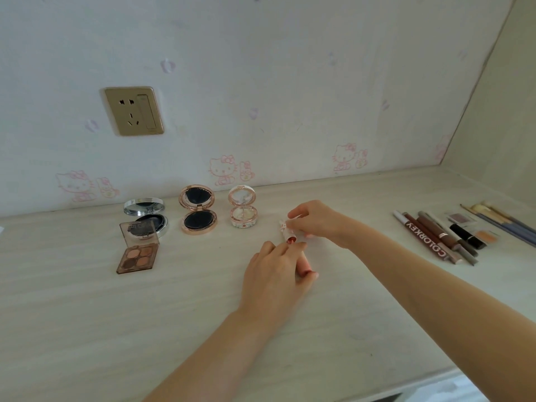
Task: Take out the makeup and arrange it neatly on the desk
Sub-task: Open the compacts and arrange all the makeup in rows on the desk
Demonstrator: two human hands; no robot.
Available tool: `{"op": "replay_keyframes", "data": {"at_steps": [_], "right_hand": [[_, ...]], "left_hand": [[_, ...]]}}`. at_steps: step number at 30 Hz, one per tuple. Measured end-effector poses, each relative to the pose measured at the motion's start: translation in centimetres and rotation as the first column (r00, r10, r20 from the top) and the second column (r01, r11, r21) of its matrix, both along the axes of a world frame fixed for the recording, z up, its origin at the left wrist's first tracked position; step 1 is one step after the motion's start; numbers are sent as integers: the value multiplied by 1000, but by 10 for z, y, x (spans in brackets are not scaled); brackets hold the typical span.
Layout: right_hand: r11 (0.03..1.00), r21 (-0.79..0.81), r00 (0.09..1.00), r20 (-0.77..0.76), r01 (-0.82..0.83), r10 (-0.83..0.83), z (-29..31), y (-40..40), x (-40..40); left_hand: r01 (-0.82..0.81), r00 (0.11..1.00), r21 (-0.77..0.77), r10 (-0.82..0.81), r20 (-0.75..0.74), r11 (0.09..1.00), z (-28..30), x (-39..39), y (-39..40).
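At the middle of the pale wooden desk (87,314), my left hand (275,277) grips a small lipstick (291,239) whose red tip shows above the fingers. My right hand (316,223) pinches the white patterned lipstick cap (283,225) just above that tip. Open against the wall stand a silver compact (146,216), a rose-gold compact (197,210) and a floral compact (243,208). An open brown eyeshadow palette (138,246) lies in front of the silver one.
At the right lie several pencils and tubes (435,236), a small eyeshadow pan (461,218), an orange pan (488,235) and brushes (499,220). A gold wall socket (132,110) sits above the desk. The desk's front edge runs at the lower right.
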State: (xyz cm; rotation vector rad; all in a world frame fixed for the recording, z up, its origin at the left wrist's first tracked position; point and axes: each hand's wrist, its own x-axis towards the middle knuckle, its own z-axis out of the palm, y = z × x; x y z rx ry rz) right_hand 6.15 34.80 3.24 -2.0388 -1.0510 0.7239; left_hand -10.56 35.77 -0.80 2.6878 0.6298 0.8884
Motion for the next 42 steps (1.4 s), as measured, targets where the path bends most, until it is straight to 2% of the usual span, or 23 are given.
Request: {"op": "replay_keyframes", "data": {"at_steps": [6,9,14,21,26,31,37,42], "right_hand": [[999,40,994,109,19,-23,3,-31,7],[997,50,972,225,51,-61,3,-51,10],[997,51,896,436,65,-81,4,-90,12],[994,17,824,557,111,-101,6,-157,31],[978,78,734,650,194,-198,3,-200,53],[954,61,692,675,295,-257,4,-234,85],[910,6,675,668,415,-312,4,-253,129],[842,31,633,645,539,-428,0,-244,164]], "left_hand": [[-34,996,-10,33,-78,999,9,-6,9],[-41,996,-38,38,-78,998,16,-7,12],[-39,996,24,40,-83,999,29,8,10],[77,993,29,-74,-90,997,37,57,-17],[199,975,25,-196,-101,980,37,103,-46],[253,956,-132,-268,-122,959,41,155,-70],[296,939,-210,-324,-115,932,39,222,-85],[272,947,-407,-317,-48,872,34,275,-88]]}}
